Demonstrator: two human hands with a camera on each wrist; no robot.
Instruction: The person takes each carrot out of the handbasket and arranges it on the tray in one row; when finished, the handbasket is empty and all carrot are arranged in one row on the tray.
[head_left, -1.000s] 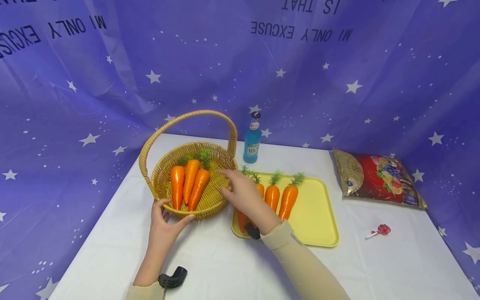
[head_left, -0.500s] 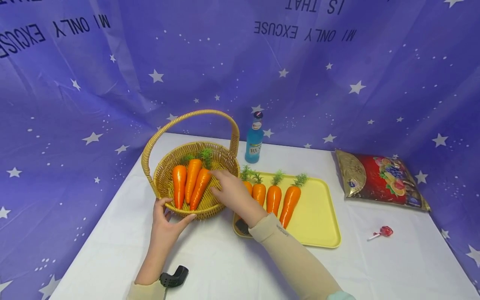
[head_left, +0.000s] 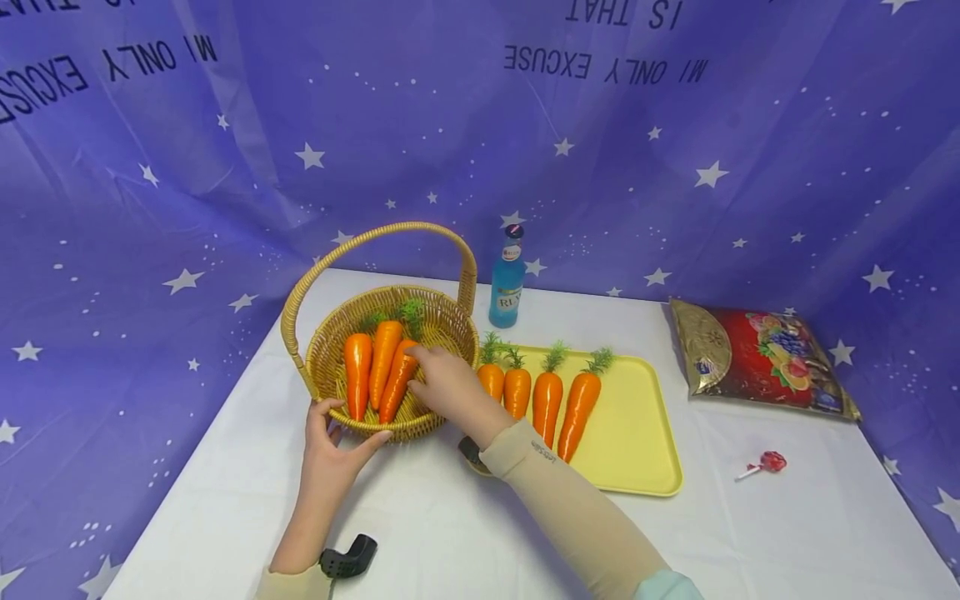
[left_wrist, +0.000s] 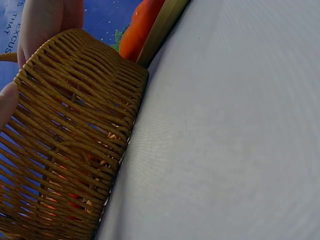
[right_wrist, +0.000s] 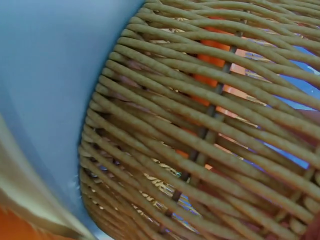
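Note:
Three orange carrots with green tops lie in a round wicker basket [head_left: 442, 317] with a tall arched handle. At its near left side, my left hand [head_left: 330, 454] holds the basket by the rim, thumb against the outer weave in the left wrist view. My right hand [head_left: 450, 387] reaches over the right rim. Its fingers touch the upper right side of the rightmost carrot [head_left: 395, 387] in the basket, thumb close beside it; whether they grip it is hidden. The right wrist view shows mostly basket weave [right_wrist: 200, 120], with orange behind the gaps.
A yellow tray [head_left: 637, 433] right of the basket bears several more carrots [head_left: 547, 400], partly behind my right forearm. A blue bottle [head_left: 507, 287] stands behind. Farther right lie a red and gold bag [head_left: 765, 358] and a red lollipop [head_left: 771, 462].
My right hand has moved left, from the basket's right side onto the rightmost carrot inside. My left hand stays on the rim, and the carrots lie as before.

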